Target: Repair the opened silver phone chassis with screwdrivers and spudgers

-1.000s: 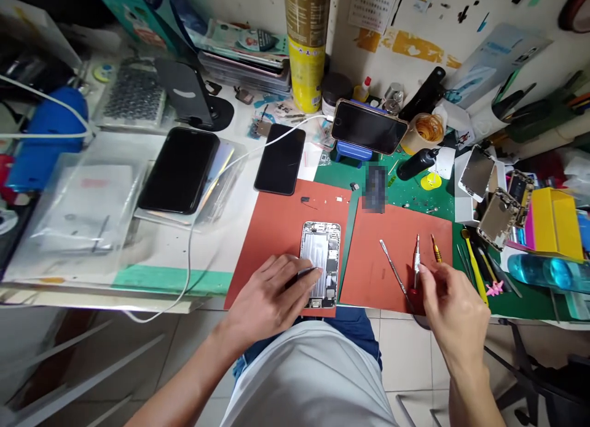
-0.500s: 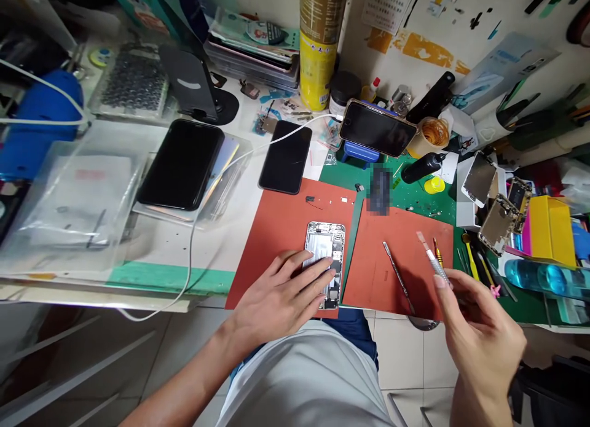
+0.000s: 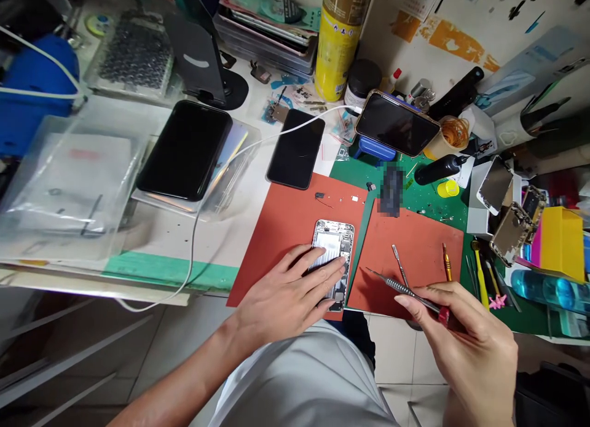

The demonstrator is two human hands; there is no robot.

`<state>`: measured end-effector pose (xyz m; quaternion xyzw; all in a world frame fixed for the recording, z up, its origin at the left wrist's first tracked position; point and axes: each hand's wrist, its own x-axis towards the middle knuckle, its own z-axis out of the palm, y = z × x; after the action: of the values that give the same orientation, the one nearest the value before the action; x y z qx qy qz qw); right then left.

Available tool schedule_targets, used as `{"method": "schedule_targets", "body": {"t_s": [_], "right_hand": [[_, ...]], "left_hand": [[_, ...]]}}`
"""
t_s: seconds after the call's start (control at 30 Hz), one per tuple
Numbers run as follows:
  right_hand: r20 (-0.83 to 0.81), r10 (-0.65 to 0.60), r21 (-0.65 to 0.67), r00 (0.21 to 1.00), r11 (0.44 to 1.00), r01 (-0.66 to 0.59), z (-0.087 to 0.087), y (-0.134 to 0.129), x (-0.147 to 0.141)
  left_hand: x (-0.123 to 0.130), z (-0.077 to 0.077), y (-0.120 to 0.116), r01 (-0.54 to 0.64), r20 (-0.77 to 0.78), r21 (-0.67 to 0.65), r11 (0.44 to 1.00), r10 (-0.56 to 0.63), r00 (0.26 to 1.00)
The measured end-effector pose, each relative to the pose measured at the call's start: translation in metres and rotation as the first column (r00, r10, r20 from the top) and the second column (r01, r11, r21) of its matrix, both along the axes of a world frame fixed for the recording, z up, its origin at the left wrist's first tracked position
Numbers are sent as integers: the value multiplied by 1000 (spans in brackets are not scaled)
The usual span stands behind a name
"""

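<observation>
An opened phone [image 3: 327,239] with its inner parts bare lies on a red mat [image 3: 260,255] near the table's front edge. Over its lower half rests my left hand [image 3: 290,292], fingers spread and lying flat on it. My right hand [image 3: 465,335] pinches a thin metal tool [image 3: 405,290] with a ridged grip and a red end, its tip pointing left above the right red mat [image 3: 424,236]. Beyond that tip a small metal spatula [image 3: 400,264] lies on the mat, and a gold screwdriver [image 3: 447,262] lies further right.
A black phone [image 3: 296,149] lies behind the opened one. A larger phone [image 3: 187,150] sits at left, with a white cable [image 3: 191,242] trailing over the front edge. A propped phone [image 3: 397,123], a black bottle [image 3: 440,169] and phone shells [image 3: 511,233] stand at the back right.
My right hand has moved left, and the tool in it now points left rather than up. My left hand stays on the opened phone. The whole view has shifted a little.
</observation>
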<state>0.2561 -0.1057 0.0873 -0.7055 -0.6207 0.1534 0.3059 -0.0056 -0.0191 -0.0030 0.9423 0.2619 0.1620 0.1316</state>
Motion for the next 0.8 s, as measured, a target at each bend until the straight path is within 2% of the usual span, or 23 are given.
{"method": "schedule_targets", "body": {"t_s": [0.1, 0.2, 0.37, 0.53, 0.67, 0.8], "right_hand": [[136, 56, -47, 989, 998, -50, 0, 10, -7], [207, 57, -39, 977, 998, -50, -7, 18, -13], [118, 10, -12, 993, 1000, -9, -18, 14, -18], [34, 82, 77, 996, 993, -84, -20, 11, -25], [47, 139, 110, 989, 983, -144, -24, 17, -32], [77, 112, 143, 991, 982, -122, -28, 20, -31]], "left_hand": [[0, -1, 1, 5, 0, 8, 1000, -5, 1000], [1, -1, 1, 8, -4, 18, 1000, -7, 1000], [0, 0, 0, 23, 2, 77, 997, -23, 1000], [-1, 1, 1, 31, 19, 67, 997, -33, 999], [-2, 1, 1, 28, 12, 57, 998, -29, 1000], [-2, 0, 0, 26, 6, 43, 999, -26, 1000]]}}
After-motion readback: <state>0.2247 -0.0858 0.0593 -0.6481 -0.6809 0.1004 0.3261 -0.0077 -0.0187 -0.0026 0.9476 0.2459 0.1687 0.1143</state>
